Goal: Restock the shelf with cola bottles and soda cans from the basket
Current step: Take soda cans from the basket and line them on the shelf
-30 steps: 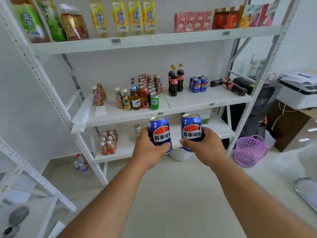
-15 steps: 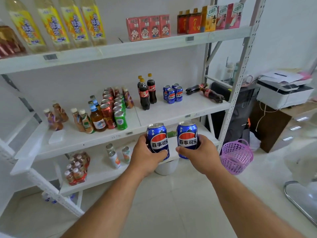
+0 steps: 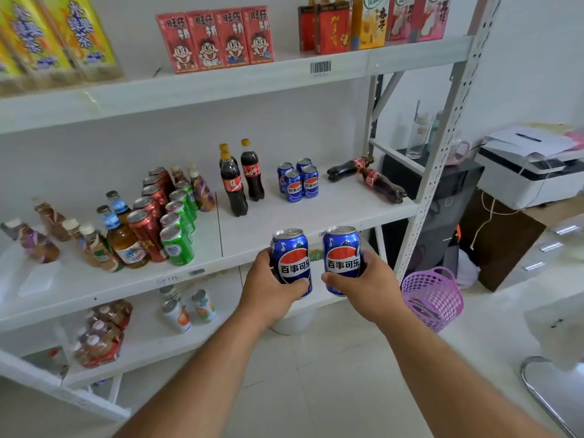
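Note:
My left hand (image 3: pixel 268 292) grips an upright blue soda can (image 3: pixel 292 259). My right hand (image 3: pixel 368 287) grips a second blue soda can (image 3: pixel 342 256) beside it. Both cans hang just in front of the middle shelf (image 3: pixel 316 216) edge. On that shelf stand several blue cans (image 3: pixel 298 183) and three upright cola bottles (image 3: pixel 241 178). Two more cola bottles (image 3: pixel 368 177) lie on their sides at the shelf's right end. The purple basket (image 3: pixel 433 295) stands on the floor to the right, partly behind my right wrist.
Red and green cans (image 3: pixel 164 213) and tea bottles (image 3: pixel 123 235) fill the shelf's left half. A white upright post (image 3: pixel 436 159) bounds the shelf on the right. Cartons (image 3: pixel 218 39) line the top shelf. A printer (image 3: pixel 531 172) sits far right. Cans and bottle packs are on the lower shelf (image 3: pixel 151 339).
I have come closer to the shelf and the view has shifted right. Both hands still hold their cans side by side, now right at the middle shelf's front edge.

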A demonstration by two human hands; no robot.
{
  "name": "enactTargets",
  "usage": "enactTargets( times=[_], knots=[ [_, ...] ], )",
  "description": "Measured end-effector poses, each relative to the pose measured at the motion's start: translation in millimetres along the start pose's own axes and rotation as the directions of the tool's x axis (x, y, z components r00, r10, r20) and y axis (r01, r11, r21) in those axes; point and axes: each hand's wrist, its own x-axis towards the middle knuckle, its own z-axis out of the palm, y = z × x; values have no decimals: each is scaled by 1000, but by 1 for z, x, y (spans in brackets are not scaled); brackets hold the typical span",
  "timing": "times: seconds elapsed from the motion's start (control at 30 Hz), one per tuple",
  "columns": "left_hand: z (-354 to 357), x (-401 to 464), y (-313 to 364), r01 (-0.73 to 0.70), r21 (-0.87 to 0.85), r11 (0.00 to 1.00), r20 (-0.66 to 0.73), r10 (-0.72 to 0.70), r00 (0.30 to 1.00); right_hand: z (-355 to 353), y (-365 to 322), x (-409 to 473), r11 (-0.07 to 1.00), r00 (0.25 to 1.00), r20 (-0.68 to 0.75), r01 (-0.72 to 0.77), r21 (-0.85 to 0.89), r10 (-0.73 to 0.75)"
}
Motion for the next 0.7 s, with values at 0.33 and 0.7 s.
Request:
enactTargets(
  times=[0.33, 0.7],
  knots=[
    [12, 117, -11, 23, -19, 1000, 39, -22, 999, 17, -12, 104, 998, 1000, 8, -11, -69, 11],
    [37, 194, -6, 56, -7, 998, 43, -56, 998, 17, -2, 190, 994, 998, 20, -50, -94, 52]
  ],
)
